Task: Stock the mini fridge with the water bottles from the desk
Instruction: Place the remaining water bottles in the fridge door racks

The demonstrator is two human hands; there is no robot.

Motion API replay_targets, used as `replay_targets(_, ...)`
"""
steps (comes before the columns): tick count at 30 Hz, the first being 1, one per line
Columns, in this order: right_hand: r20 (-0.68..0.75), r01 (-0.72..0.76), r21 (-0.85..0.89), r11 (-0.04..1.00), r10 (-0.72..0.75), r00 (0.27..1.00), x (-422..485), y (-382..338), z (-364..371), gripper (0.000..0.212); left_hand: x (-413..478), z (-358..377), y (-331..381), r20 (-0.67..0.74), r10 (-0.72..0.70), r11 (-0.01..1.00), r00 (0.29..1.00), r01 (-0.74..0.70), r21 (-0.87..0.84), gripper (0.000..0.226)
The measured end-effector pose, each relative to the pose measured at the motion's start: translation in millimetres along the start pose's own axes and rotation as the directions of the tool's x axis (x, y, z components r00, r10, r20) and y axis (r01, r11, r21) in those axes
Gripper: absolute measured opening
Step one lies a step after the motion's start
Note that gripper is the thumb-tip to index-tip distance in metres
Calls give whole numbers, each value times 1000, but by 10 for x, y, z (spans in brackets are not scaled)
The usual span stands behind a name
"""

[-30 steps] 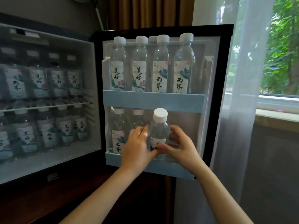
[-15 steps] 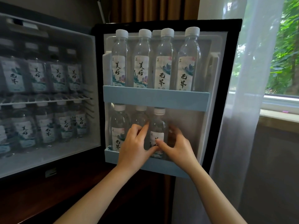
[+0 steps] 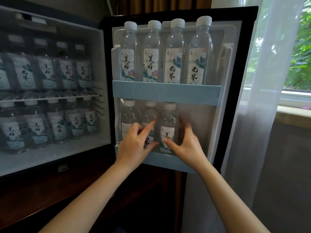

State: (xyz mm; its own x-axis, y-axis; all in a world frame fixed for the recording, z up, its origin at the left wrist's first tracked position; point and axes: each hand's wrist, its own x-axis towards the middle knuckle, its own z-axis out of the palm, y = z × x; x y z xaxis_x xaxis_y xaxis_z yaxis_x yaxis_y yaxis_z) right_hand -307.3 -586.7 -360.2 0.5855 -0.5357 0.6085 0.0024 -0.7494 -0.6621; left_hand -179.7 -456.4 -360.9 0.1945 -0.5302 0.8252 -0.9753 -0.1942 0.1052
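Bottle (image 3: 168, 125), clear, white-capped, is standing in the lower door shelf (image 3: 170, 161), right hand (image 3: 188, 147) fingers gripping it, left hand (image 3: 134, 145) fingers splayed; curtain (image 3: 262, 81) hanging frame-right.

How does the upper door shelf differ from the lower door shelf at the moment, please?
The upper door shelf shows four bottles in front, nearly filling its width; the lower door shelf shows three, with bare space at its right. The right hand grips the lower door shelf's rightmost bottle; no hand touches the upper door shelf. Both have light blue rails and upright, white-capped bottles.
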Motion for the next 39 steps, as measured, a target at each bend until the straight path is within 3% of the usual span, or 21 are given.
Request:
replay_targets(6, 54, -2, -20, 1000, 3, 999, 9, 8, 22, 98, -90, -22, -91, 3, -16, 1000, 1000, 16, 11, 77)
replay_targets(9, 5, -7, -25, 1000, 8, 1000, -33, -26, 17, 99, -133, -65, -136, 16, -36, 999, 999, 36, -9, 76)
replay_targets(11, -175, 64, -96, 993, -81, 981, -93, -106, 44, 86, -160, -111, -178, 11, -47, 999, 999, 47, -15, 73)
replay_targets(13, -368, 203, -171, 964, -253, 895, -130, -243, 100, 61, -177, -168, -230, -4, -68, 997, 998, 68, -24, 69)
replay_targets(15, -418, 320, -220, 922, -385, 823, -118, -426, 210, 41, -207, -252, -299, -14, -97, 995, 995, 96, -30, 63)
replay_targets(19, -257, 441, -217, 871, -487, 835, -1, -833, 666, 24, -368, -540, -546, -30, -173, 985, 984, 173, -7, 52)
replay_targets(23, -67, 520, -94, 849, -526, 848, 58, -1231, 1321, 18, -717, -1025, -984, -96, -226, 961, 969, 238, 141, 42)
replay_targets(26, 66, 567, 5, 824, -566, 822, 24, -1521, 1888, 15, -1086, -1491, -1355, -139, -345, 901, 928, 369, 227, 32)
replay_targets(33, 401, 566, 277, 776, -629, 666, -266, -2199, 3286, 13, -2032, -2552, -2023, -327, -607, 632, 724, 690, 353, 19)
replay_targets(39, 602, 551, 332, 766, -622, 501, -380, -2735, 4304, 20, -2575, -3153, -2551, -376, -754, 400, 539, 830, 388, 16)
